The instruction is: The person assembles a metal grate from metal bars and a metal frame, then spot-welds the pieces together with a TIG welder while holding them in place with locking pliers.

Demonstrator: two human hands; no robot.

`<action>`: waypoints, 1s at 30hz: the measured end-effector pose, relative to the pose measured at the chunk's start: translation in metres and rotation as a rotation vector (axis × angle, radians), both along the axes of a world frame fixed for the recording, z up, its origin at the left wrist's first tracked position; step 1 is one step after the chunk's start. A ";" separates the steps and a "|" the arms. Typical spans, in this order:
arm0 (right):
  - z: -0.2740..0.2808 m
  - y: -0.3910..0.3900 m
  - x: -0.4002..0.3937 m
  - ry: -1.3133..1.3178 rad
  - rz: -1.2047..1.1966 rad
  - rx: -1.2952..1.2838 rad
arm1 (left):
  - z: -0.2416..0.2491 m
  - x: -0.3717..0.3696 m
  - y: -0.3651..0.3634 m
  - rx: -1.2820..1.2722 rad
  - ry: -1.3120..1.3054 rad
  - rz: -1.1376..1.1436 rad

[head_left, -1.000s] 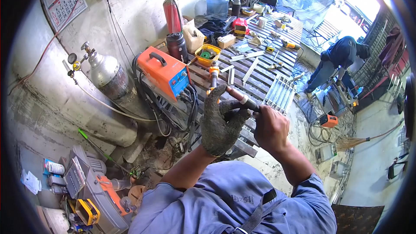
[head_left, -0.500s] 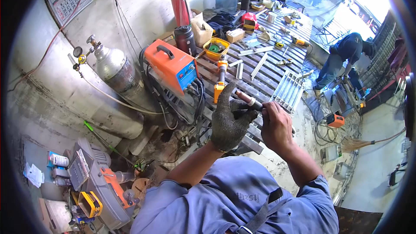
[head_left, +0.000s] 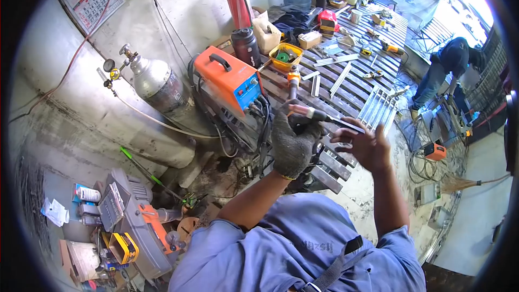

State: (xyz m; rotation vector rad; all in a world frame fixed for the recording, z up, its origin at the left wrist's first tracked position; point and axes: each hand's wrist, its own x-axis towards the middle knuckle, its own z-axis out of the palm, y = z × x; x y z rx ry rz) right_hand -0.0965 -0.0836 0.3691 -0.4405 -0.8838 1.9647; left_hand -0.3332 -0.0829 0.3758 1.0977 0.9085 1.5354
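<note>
My left hand (head_left: 293, 143), in a dark grey work glove, is closed around a welding torch (head_left: 319, 114). The torch has a pinkish nozzle pointing left, a black body and a long thin tail reaching right. Bare and with fingers spread, my right hand (head_left: 363, 146) is beside the tail's far end. Just beyond the glove, an orange-and-black power tool (head_left: 293, 78) lies on the slatted metal table (head_left: 327, 170), partly hidden by my left hand.
An orange welding machine (head_left: 230, 78) and a gas cylinder (head_left: 157, 78) stand to the left. On the table are a yellow tray (head_left: 286, 57), metal strips and a welded frame (head_left: 377, 109). Another person (head_left: 448, 70) bends over at the right. A bench machine (head_left: 127, 227) stands lower left.
My right hand has released the torch's rear and moved right, its fingers spreading. The thin tail now shows, and the gloved fingers have closed around the torch. The view has shifted slightly.
</note>
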 end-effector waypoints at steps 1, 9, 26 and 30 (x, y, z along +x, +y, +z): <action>-0.038 0.008 0.004 -0.091 0.051 0.177 | -0.002 -0.001 0.007 -0.050 0.014 0.026; -0.125 -0.034 -0.068 -0.649 -0.527 -0.133 | -0.057 -0.013 0.079 0.173 0.528 -0.009; -0.195 -0.034 0.121 -0.988 -0.489 -0.267 | -0.136 -0.194 0.257 -0.068 2.219 0.574; -0.159 -0.007 0.105 -1.056 -0.605 0.055 | -0.165 -0.135 0.258 -0.007 1.709 0.556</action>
